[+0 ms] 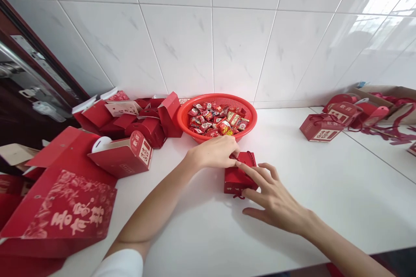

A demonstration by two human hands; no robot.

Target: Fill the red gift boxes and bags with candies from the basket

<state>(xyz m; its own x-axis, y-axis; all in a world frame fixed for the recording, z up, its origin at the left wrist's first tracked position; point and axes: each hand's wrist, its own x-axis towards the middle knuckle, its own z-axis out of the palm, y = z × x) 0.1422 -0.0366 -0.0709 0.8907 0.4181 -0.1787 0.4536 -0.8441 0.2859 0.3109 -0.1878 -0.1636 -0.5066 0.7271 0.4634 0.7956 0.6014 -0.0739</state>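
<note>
A small red gift box (238,177) lies on the white tabletop in front of me, with dark red cord at its upper right and lower edges. My left hand (216,152) bends over its upper left part, fingers curled down and closed on the box; the fingertips are partly hidden. From the right comes my right hand (274,197), open with fingers spread. Its index fingertip reaches the top of the box near the left fingers, while other fingers lie over the right side. Just behind the box stands a red plastic basket (248,132) of wrapped candies (211,119).
Several red cartons (121,158) crowd the left side, including a large one (74,207) near the front. Finished-looking red boxes (321,127) sit at the right, beside loose ribbons (386,132) and a cardboard box (370,93). A tiled wall (240,52) bounds the back.
</note>
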